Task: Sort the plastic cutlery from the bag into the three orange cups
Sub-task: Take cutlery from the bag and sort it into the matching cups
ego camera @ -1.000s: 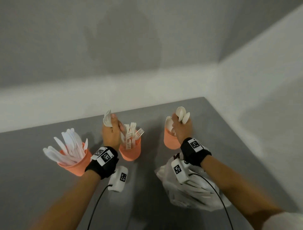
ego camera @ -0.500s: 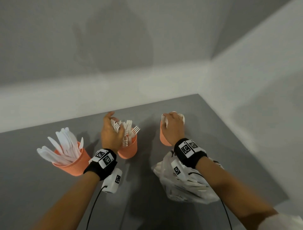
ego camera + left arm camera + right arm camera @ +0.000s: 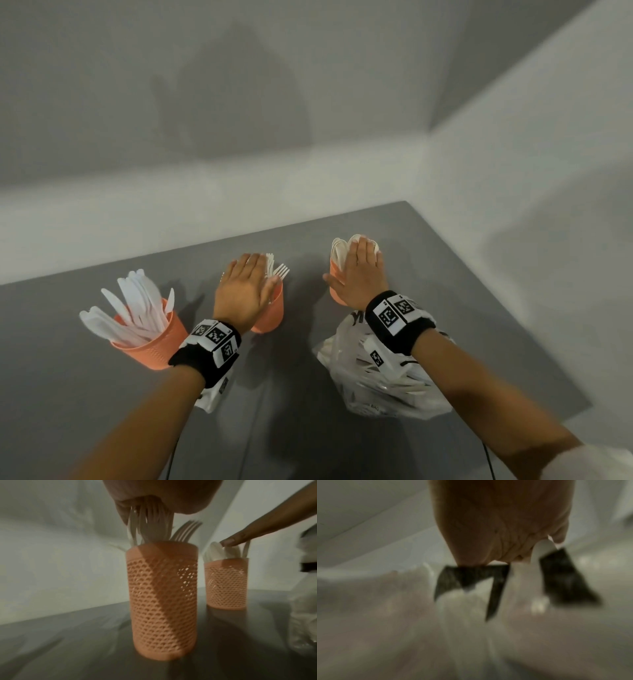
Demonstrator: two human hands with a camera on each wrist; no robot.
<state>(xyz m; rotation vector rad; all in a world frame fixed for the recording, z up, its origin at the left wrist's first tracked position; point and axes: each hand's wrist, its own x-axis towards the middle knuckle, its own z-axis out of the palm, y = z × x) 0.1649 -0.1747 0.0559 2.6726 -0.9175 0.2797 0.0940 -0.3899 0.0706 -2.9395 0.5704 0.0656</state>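
Three orange mesh cups stand in a row on the grey table. The left cup (image 3: 154, 346) holds white knives (image 3: 137, 308). My left hand (image 3: 246, 274) lies flat, fingers straight, on the forks (image 3: 279, 270) in the middle cup (image 3: 272, 311); the left wrist view shows the palm (image 3: 154, 490) pressing on the fork heads (image 3: 154, 527) above that cup (image 3: 163, 601). My right hand (image 3: 359, 263) rests flat on the spoons (image 3: 337, 251) in the right cup (image 3: 335, 291). A right fingertip (image 3: 228, 542) touches the spoons (image 3: 221, 553).
The clear plastic bag (image 3: 387, 387) with several white pieces lies under my right wrist, near the table's right edge (image 3: 496, 301). White walls meet behind the table's far corner. The right wrist view is blurred, showing only the palm (image 3: 496, 520) and the bag.
A second ago my left hand gripped forks and my right hand spoons above the cups. Both lowered them in, let go and now lie flat on top.
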